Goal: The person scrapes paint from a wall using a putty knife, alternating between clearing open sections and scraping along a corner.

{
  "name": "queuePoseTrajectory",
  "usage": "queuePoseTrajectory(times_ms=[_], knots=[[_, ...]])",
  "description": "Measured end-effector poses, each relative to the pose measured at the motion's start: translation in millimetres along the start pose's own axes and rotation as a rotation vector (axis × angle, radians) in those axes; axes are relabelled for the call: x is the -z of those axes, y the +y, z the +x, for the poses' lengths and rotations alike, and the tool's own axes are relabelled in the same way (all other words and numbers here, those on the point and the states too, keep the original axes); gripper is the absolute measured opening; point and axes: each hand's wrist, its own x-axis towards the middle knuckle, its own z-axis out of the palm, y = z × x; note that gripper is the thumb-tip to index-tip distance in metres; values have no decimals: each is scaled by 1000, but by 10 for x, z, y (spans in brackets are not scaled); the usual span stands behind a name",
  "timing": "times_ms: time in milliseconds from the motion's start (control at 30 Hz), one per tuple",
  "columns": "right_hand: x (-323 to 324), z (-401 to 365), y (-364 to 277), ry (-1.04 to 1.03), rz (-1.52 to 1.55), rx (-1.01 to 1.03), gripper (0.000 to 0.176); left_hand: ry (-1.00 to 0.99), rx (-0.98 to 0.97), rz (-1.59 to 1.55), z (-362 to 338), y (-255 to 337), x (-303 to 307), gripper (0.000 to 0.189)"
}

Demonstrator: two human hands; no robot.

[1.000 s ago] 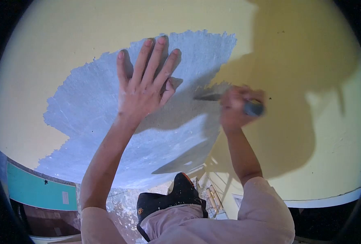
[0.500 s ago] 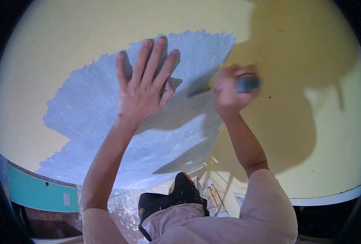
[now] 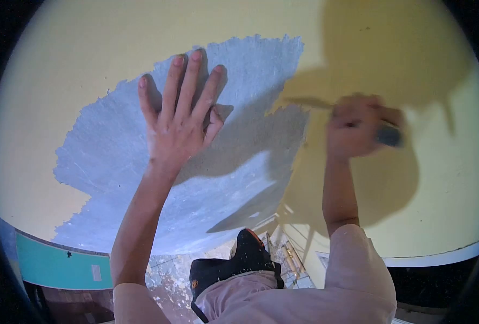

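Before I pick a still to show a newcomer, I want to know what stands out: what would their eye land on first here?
Probably the big ragged blue-grey patch across the middle of the yellow wall, with the left hand spread on it. Next, to its right, the blurred right hand gripping a dark-handled tool, its blade pointing toward the patch.

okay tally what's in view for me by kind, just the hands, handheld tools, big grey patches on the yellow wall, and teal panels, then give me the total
Hands: 2 (left hand, right hand)
Handheld tools: 1 (motion-blurred bladed tool)
Grey patches: 1 (grey patch)
Teal panels: 1 (teal panel)
Total: 5
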Motion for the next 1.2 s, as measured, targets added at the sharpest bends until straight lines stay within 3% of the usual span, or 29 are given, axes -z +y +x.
queuePoseTrajectory(times_ms=[67,100,167,200,267,300,367,400,467,500,600,633,700,733,767,867,900,967,1000,1033,1100,1133,1200], knots=[[-547,-47,-166,-684,-521,438,13,10,-8,-10,-31,11,0,53],[-399,-72,-41,-685,-524,443,13,-4,-15,11,-25,4,3,53],[28,-149,362,-383,-1081,451,14,-7,-27,32,-7,8,29,52],[0,-164,305,-387,-1078,458,14,-20,-29,38,-14,9,38,52],[-58,-167,106,-399,-1181,784,26,-28,-23,55,5,-15,16,52],[-54,-105,16,-398,-1183,774,26,-25,-22,49,1,-17,17,52],[-35,-11,-156,-670,-473,548,29,-35,-28,32,-28,9,27,52],[-44,-79,-75,-668,-478,553,29,-21,-18,22,-19,10,26,52],[-74,-267,207,-531,-1275,785,21,10,-10,15,10,13,24,53],[-163,-271,152,-538,-1267,796,21,19,-10,6,13,12,12,53],[-515,-343,38,-593,-579,563,23,4,-4,6,8,-1,13,52],[-425,-374,112,-583,-586,555,23,-7,-5,7,-7,10,30,53],[-72,-359,265,-696,-1218,681,19,-4,-7,-2,-21,29,30,52],[9,-363,271,-515,-1263,783,18,10,-4,-1,-6,11,12,52],[57,-307,203,-523,-1254,791,18,20,-1,6,8,-2,0,52],[12,-250,-60,-529,-568,480,27,18,-9,-17,-18,11,2,53],[12,-291,-3,-522,-575,481,27,5,-2,-11,-19,17,17,53],[-18,-305,204,-680,-1339,880,9,15,2,-5,10,23,30,53],[-33,-233,143,-695,-1290,1013,9,22,0,-7,11,22,14,52],[-178,-248,138,-702,-1285,1017,9,20,1,-8,3,19,1,52],[-435,-378,62,-600,-578,517,20,-3,-5,10,1,-5,4,53],[-387,-392,79,-591,-586,511,20,-21,-16,27,-11,0,18,53],[-145,-321,196,-640,-1056,716,11,-17,-9,9,-16,23,37,53]])
